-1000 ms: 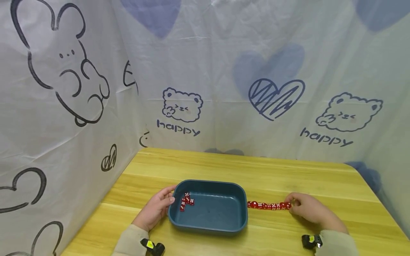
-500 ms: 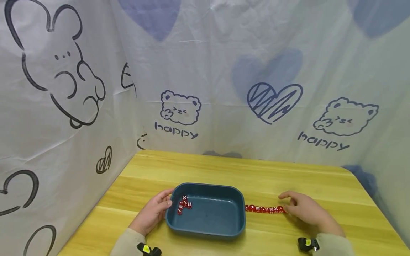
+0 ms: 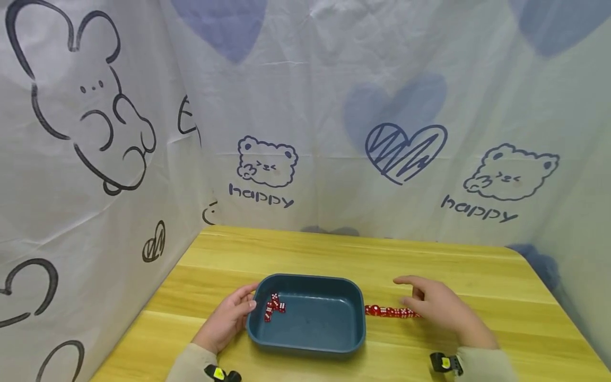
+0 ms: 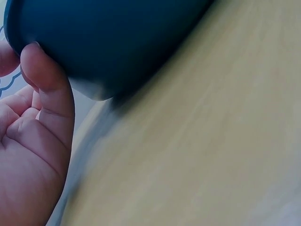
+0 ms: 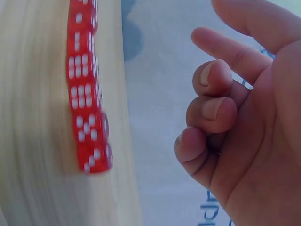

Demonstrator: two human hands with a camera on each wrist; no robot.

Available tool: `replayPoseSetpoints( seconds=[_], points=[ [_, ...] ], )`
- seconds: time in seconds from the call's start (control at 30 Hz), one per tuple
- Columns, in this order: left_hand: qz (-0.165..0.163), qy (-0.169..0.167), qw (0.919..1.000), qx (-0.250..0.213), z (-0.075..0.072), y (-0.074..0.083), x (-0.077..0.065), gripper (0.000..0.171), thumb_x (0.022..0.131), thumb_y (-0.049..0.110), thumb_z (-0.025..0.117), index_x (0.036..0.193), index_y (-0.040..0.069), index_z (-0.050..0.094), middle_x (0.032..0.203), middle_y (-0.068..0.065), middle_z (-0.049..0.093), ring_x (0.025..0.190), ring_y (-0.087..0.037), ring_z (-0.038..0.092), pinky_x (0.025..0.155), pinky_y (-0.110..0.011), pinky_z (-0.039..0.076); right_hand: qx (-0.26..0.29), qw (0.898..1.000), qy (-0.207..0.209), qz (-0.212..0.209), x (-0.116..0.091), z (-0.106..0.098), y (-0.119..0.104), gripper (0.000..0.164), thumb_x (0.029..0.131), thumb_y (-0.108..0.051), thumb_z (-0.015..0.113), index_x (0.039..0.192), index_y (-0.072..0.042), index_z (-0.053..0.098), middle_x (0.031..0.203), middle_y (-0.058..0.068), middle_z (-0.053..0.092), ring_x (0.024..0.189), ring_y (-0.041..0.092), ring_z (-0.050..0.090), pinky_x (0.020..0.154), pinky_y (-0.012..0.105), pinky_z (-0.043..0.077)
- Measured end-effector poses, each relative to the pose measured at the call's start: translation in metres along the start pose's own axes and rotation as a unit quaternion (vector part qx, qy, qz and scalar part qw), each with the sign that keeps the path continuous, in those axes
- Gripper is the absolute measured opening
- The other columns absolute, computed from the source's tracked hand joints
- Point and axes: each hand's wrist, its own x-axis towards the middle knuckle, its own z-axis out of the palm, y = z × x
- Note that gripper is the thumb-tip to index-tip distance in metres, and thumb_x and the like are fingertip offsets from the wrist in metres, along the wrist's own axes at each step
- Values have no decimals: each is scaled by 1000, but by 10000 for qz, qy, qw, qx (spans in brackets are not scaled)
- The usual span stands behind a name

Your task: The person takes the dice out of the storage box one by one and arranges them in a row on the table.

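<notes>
My left hand (image 3: 223, 319) grips the left end of a dark teal rectangular tub (image 3: 315, 324), thumb at the rim and fingers behind it. Up close in the left wrist view, the thumb lies against the tub wall (image 4: 108, 42). Several red dice with white pips (image 3: 274, 306) lie clustered inside at its left. From the tub's right side a straight row of red dice (image 3: 387, 312) runs along the table. My right hand (image 3: 444, 307) hovers over the row's right end, partly covering it. Seen from the right wrist, that hand holds nothing; its index finger (image 5: 230, 49) points out and the others curl loosely.
The yellow wood-grain table (image 3: 286, 246) has a rounded far right corner. White cloth (image 3: 324, 106) with hearts and cartoon bears hangs behind it and along the left and right.
My right hand has let go of the row's right end, lifted and moved left over the dice. The left hand keeps its hold on the tub. The head view has shifted slightly.
</notes>
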Motion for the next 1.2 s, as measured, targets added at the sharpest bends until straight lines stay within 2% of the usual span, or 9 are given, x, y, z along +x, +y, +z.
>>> replayPoseSetpoints(
  seconds=[0.13, 0.3, 0.53, 0.83, 1.0, 1.2],
  points=[
    [16, 42, 10000, 31, 1, 0, -1, 57, 105, 8, 49, 155, -5, 26, 121, -21, 53, 100, -20, 60, 84, -32, 56, -57, 9996, -4, -269, 2, 7, -14, 46, 95, -45, 69, 135, -22, 63, 69, -6, 53, 58, 11, 48, 54, 27, 42],
    [72, 81, 9999, 44, 2, 0, 2, 56, 104, 7, 51, 154, -5, 29, 118, -21, 53, 98, -21, 60, 82, -33, 57, -98, 9993, 0, -367, 5, 18, -28, 41, 96, -45, 67, 133, -27, 63, 68, -7, 53, 57, 10, 48, 53, 26, 42],
    [-28, 114, 9999, 45, 0, -3, 0, 58, 104, 8, 52, 154, -5, 28, 116, -18, 54, 96, -19, 60, 80, -30, 56, -121, 9981, -71, -601, 9, 32, -37, 37, 97, -40, 67, 131, -25, 65, 66, -10, 52, 55, 8, 47, 52, 25, 41],
    [97, 131, 9999, 30, 1, 2, 2, 58, 103, 8, 53, 154, -5, 29, 112, -14, 54, 93, -17, 59, 76, -27, 55, -215, 9965, -33, -811, 16, 38, -59, 34, 97, -30, 70, 130, -26, 67, 64, -10, 50, 54, 7, 45, 53, 25, 40],
    [24, 154, 9999, 23, 1, 2, 2, 57, 103, 6, 52, 154, -6, 28, 109, -12, 54, 90, -15, 59, 74, -27, 56, -189, 9943, -235, -1022, 19, 43, -74, 37, 99, -37, 67, 132, -21, 66, 64, -11, 48, 53, 7, 42, 53, 26, 39],
    [-48, 219, 9997, -53, 1, 2, 0, 56, 104, 7, 52, 154, -3, 31, 111, -14, 54, 91, -17, 59, 74, -28, 56, -352, 9911, -282, -1255, 26, 50, -92, 42, 100, -46, 62, 133, -21, 66, 64, -12, 49, 54, 6, 43, 55, 27, 41]
  ],
)
